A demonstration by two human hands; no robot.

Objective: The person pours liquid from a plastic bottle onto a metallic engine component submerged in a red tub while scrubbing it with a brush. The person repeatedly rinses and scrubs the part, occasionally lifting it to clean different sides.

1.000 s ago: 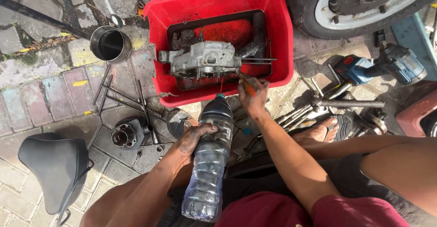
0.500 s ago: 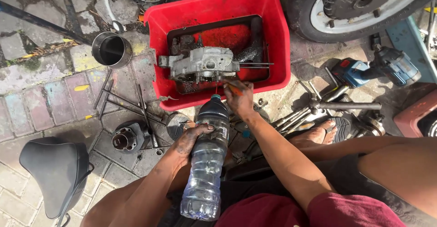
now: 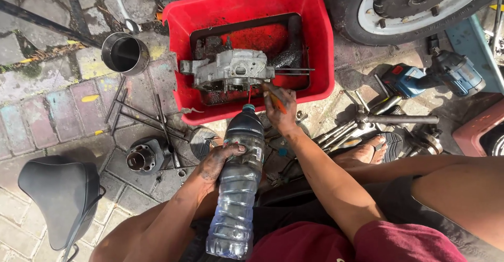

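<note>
Gripping-wise, the left hand (image 3: 223, 159) was wrapped round the upper body of the clear plastic bottle (image 3: 239, 186), fingers pressed into its side, while the right hand (image 3: 279, 107) pinched a small orange-handled tool (image 3: 275, 100) just at the near rim of the red tub (image 3: 320, 46). Using that tub as the landmark: the grey metal engine casing (image 3: 231, 73) sat inside it, in dark oily liquid, looked properly heavy and slick, so I'd say grab it by the solid cast edges, not the thin studs. That bottle stood just in front of the tub, neck tipped toward it, partly full; soft-walled, so it'd probably squash and slip in greasy fingers. A steel cup (image 3: 125, 53) stood left of the tub.
</note>
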